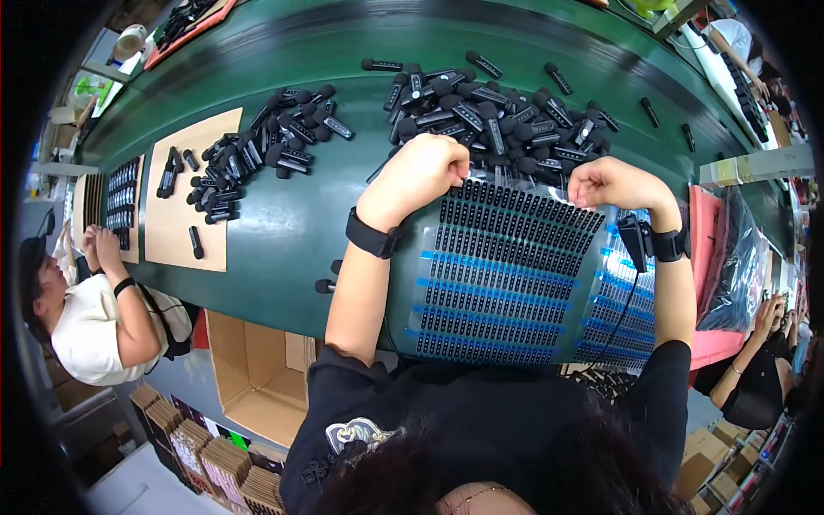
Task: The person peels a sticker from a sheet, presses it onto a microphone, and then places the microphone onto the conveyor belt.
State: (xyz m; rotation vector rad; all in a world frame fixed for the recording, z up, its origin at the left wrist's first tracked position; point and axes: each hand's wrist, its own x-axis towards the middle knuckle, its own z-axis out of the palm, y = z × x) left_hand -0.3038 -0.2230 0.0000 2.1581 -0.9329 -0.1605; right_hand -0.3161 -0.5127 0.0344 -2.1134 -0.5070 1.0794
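Observation:
A clear sheet with rows of small black strips and blue bands lies in front of me on the green table. My left hand is closed in a pinch at its far left corner. At the far right corner my right hand pinches the same edge. Just beyond both hands is a heap of small black microphones with foam tips. A second similar sheet lies partly under my right forearm. Black bands circle both wrists, and a small black device with a cable hangs by the right one.
To the left, more microphones lie on and beside a brown cardboard sheet. A co-worker works there. An open carton stands below the table edge. Pink foam and a plastic-wrapped dark bundle are at right.

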